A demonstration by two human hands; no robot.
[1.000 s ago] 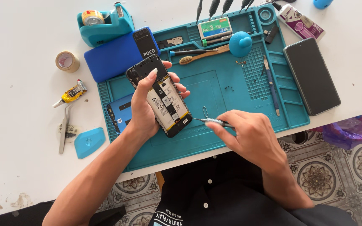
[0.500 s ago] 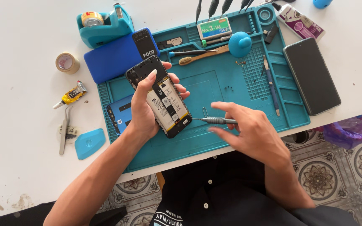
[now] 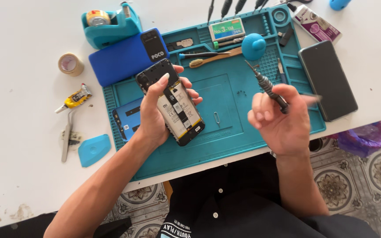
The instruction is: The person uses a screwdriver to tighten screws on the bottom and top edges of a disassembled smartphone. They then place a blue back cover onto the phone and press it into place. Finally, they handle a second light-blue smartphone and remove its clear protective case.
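An opened smartphone [image 3: 173,103], its back cover removed and battery exposed, is gripped in the left hand [image 3: 153,117], fingers wrapped around its edges, above a teal repair mat [image 3: 225,132]; a slim precision screwdriver [image 3: 267,86] is pinched in the right hand [image 3: 281,119], fingers curled around its handle, tip pointing up and away; a blue back cover [image 3: 120,59] lies at the mat's upper left corner; a dark phone [image 3: 327,79] rests at the mat's right edge.
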